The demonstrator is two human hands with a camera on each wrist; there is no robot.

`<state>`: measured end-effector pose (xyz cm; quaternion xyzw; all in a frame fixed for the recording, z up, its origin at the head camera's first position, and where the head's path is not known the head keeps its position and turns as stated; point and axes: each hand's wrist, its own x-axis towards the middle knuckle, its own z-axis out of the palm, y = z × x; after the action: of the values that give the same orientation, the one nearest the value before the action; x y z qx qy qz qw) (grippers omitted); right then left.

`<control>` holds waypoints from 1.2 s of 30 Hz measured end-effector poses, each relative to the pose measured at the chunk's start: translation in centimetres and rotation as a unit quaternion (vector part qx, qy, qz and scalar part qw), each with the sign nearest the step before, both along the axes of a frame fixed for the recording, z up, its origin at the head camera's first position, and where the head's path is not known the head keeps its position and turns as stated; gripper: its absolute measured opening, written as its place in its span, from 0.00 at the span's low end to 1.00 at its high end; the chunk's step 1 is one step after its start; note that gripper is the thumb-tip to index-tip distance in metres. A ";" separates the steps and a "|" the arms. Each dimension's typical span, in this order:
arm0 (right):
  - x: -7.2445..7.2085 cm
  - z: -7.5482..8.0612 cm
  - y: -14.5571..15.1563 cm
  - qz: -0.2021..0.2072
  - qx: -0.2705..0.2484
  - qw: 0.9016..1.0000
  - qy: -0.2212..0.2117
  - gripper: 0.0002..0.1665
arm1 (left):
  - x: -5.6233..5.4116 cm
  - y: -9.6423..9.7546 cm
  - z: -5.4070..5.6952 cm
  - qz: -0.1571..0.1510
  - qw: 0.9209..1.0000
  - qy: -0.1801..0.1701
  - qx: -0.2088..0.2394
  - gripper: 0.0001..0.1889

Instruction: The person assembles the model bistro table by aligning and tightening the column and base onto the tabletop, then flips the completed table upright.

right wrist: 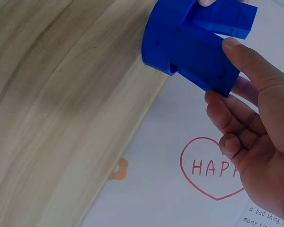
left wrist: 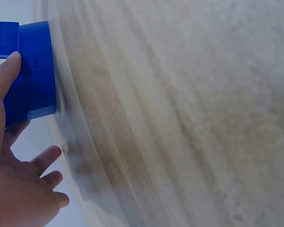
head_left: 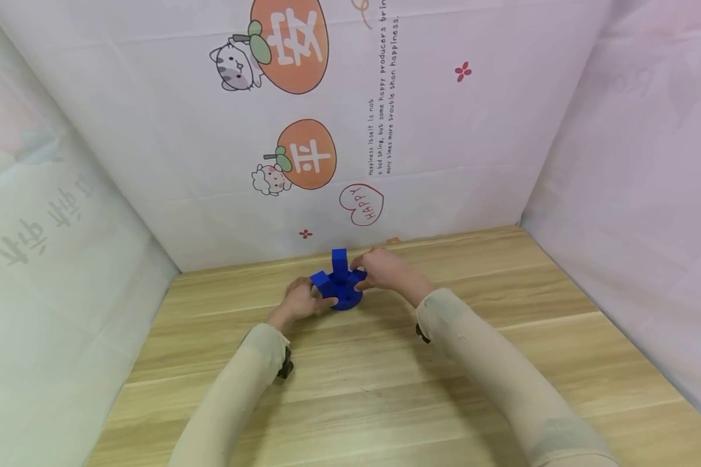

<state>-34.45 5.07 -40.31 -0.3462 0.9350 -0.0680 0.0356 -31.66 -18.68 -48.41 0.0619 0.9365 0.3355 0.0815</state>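
Observation:
A blue plastic piece (head_left: pixel 347 297) stands on the table near the back wall, with a round base and several blocky arms rising and slanting outward from it. My left hand (head_left: pixel 300 301) grips its left side, the thumb (left wrist: pixel 8 73) against the blue surface and the index finger behind; the other fingers reach out loosely. On the right side, my right hand (head_left: pixel 387 269) pinches a slanting arm (right wrist: pixel 210 61) between the thumb (right wrist: pixel 246 59) above and fingers below. One arm (head_left: pixel 339 261) points straight up between the hands. Small raised marks show on the base's side in the left wrist view.
The wood-grain table (head_left: pixel 350 389) spreads out toward me. White printed sheeting forms the back wall (head_left: pixel 210 162), with orange fruit drawings and a red heart (head_left: pixel 362 205). Similar side walls (head_left: pixel 47 246) rise left and right. Both wrists carry small black devices (head_left: pixel 285 364).

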 end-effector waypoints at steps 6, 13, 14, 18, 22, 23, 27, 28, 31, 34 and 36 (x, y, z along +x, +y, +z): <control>0.2 -1.8 0.4 -0.026 -0.041 0.998 -0.032 0.36 | 0.4 -0.3 -0.5 -0.004 1.000 0.012 -0.009 0.42; -0.6 -4.4 0.6 -0.068 -0.050 0.993 -0.078 0.37 | 0.7 -1.1 -0.6 -0.016 1.000 0.006 -0.004 0.43; -0.7 -4.7 0.6 -0.074 -0.051 0.993 -0.080 0.36 | 0.7 -1.2 -0.4 -0.016 1.000 0.007 -0.002 0.43; -1.1 -5.4 0.3 -0.091 -0.045 0.991 -0.085 0.32 | 0.4 -1.3 -0.1 -0.022 1.000 0.018 -0.008 0.41; -1.2 -5.8 0.2 -0.096 -0.048 0.990 -0.090 0.29 | 0.2 -1.2 -0.1 -0.025 0.999 0.026 -0.018 0.37; -1.2 -5.9 0.1 -0.096 -0.047 0.990 -0.089 0.27 | 0.1 -1.2 -0.2 -0.024 0.999 0.028 -0.020 0.35; -1.2 -6.3 0.2 -0.093 -0.052 0.991 -0.084 0.23 | -0.2 -1.0 -0.3 -0.015 0.999 0.036 -0.018 0.31; -1.3 -6.4 0.2 -0.092 -0.054 0.991 -0.082 0.22 | -0.2 -1.0 -0.3 -0.012 0.999 0.037 -0.015 0.30; -1.4 -6.6 0.3 -0.090 -0.064 0.991 -0.075 0.22 | -0.4 -0.8 -0.3 -0.006 0.999 0.038 -0.004 0.29; -1.5 -6.6 0.5 -0.090 -0.074 0.991 -0.071 0.23 | -0.5 -0.6 -0.2 -0.002 0.999 0.042 0.005 0.28; -1.6 -6.6 0.6 -0.091 -0.078 0.990 -0.072 0.23 | -0.4 -0.5 -0.1 -0.003 0.999 0.045 0.008 0.27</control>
<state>-36.08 5.63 -46.90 -0.2556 0.9496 -0.1678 0.0691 -32.08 -19.22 -48.47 0.0799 0.9362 0.3401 0.0400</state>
